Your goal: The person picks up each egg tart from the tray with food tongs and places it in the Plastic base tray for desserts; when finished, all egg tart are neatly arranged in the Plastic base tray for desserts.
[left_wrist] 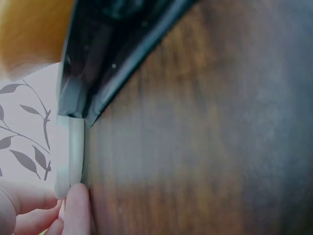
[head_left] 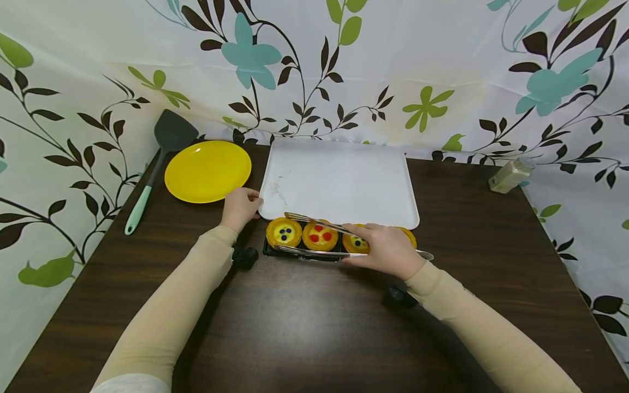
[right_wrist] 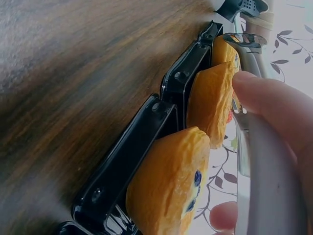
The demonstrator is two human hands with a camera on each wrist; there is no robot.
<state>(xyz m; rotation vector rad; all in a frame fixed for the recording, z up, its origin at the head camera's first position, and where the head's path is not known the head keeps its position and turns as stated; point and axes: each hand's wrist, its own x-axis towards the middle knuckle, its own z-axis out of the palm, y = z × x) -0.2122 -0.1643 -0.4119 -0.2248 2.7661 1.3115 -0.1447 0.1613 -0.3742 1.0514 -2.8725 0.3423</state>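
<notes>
My right hand (head_left: 388, 250) holds metal tongs (head_left: 314, 253), their two arms spread apart above a row of egg tarts (head_left: 320, 237). The tarts sit in a black plastic tray (head_left: 304, 257); some carry blue dots on top, one carries red pieces. In the right wrist view, the thumb (right_wrist: 266, 95) lies along the tongs beside a tart (right_wrist: 166, 181). At the front left corner of the white tray (head_left: 339, 180), my left hand (head_left: 239, 209) pinches the edge. The left wrist view shows fingertips (left_wrist: 77, 205) on that white rim, close to the black tray's end.
A yellow plate (head_left: 208, 172) lies left of the white tray. Beside it a dark spatula (head_left: 172, 132) with a mint handle leans against the patterned cloth (head_left: 314, 71). A shaker jar (head_left: 511, 174) stands at the back right of the brown table (head_left: 304, 327).
</notes>
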